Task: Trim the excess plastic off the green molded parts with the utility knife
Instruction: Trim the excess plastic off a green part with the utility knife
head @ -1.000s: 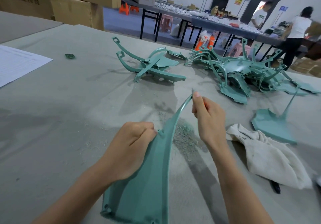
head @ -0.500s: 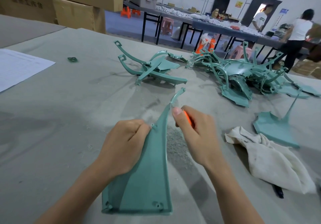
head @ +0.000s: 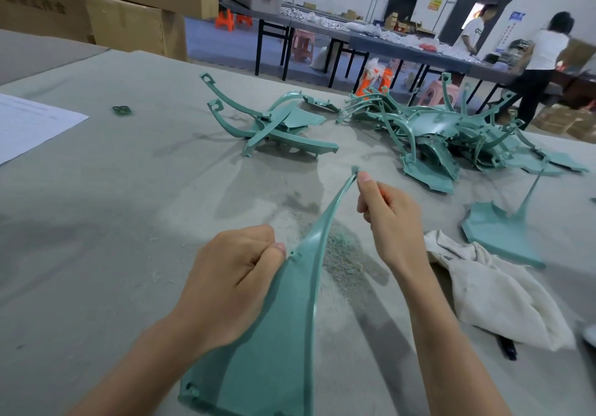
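A long green molded part (head: 283, 328) stands tilted on the grey table, wide end toward me and thin tip pointing away. My left hand (head: 232, 283) grips its left edge about halfway up. My right hand (head: 390, 222) is curled round the utility knife (head: 380, 192), of which only a sliver of orange handle shows; my thumb lies against the thin tip of the part. The blade is hidden. Green shavings (head: 338, 248) lie on the table under the part.
Two piles of green parts lie farther back, a small one (head: 274, 125) and a big one (head: 451, 131). One more part (head: 503, 228) and a white rag (head: 496, 290) lie at the right. Paper (head: 29, 125) lies at far left. Two people stand beyond.
My right hand slid along the part's right edge, down toward my left hand and then back out to the thin tip. My left hand kept its grip, and the part tilted a little.
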Demonstrator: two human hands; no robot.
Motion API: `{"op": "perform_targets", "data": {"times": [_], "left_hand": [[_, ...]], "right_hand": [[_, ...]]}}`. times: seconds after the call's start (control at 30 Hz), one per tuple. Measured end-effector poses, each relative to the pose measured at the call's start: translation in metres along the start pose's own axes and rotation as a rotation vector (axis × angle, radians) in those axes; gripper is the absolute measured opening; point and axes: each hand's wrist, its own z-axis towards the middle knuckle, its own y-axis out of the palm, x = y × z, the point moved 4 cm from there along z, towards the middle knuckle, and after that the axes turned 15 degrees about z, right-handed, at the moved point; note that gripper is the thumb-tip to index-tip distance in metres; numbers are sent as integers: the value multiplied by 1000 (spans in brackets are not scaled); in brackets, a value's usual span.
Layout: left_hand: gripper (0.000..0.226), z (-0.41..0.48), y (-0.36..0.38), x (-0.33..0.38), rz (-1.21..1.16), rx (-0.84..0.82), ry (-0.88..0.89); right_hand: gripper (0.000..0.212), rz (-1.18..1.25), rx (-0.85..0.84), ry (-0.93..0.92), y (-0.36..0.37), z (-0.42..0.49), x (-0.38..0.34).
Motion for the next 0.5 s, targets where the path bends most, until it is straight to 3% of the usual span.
{"op": "perform_targets", "data": {"times": [0.1, 0.17, 0.27, 0.33, 0.5], "left_hand": [[34, 3, -1, -5, -39, 9, -55], [30, 7, -3, -15, -116, 44, -169], [27, 12, -5, -38, -212, 41, -433], [36, 12, -3, -52, -238, 5, -503], [69, 17, 9, -62, -525, -118, -634]], "right_hand": [[66, -87, 83, 59, -7, 1, 6], [70, -70, 20, 62, -1, -4, 4], [69, 213, -148, 195, 13, -13, 0], [61, 421, -283, 317, 22, -19, -2], [45, 577, -421, 409, 29, -33, -9]]}}
